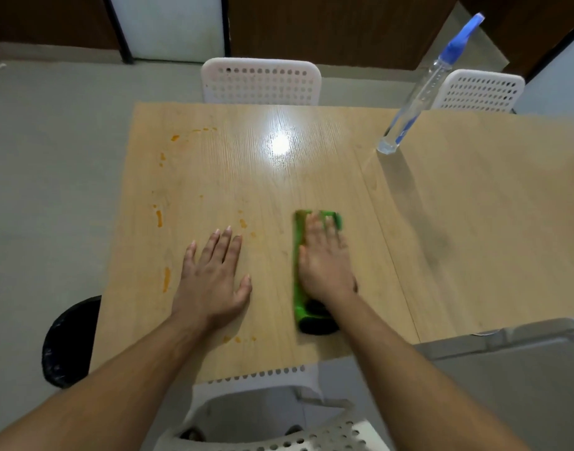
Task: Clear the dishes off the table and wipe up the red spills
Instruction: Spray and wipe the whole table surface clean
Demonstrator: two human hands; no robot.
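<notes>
A light wooden table (pixel 279 177) carries orange-red spill streaks (pixel 159 218) along its left side, with smaller drops (pixel 243 223) near the middle and at the front edge. My right hand (pixel 326 260) presses flat on a folded green cloth (pixel 299 281) lying on the table, fingers straight and blurred. My left hand (pixel 214 278) rests flat on the bare wood to the left of the cloth, fingers spread. No dishes are in view.
A clear spray bottle (pixel 419 92) with a blue nozzle stands at the back right of the table. White perforated chairs sit at the far side (pixel 261 81), far right (pixel 479 91) and near side (pixel 279 431). A black-lined bin (pixel 69 343) stands at the left.
</notes>
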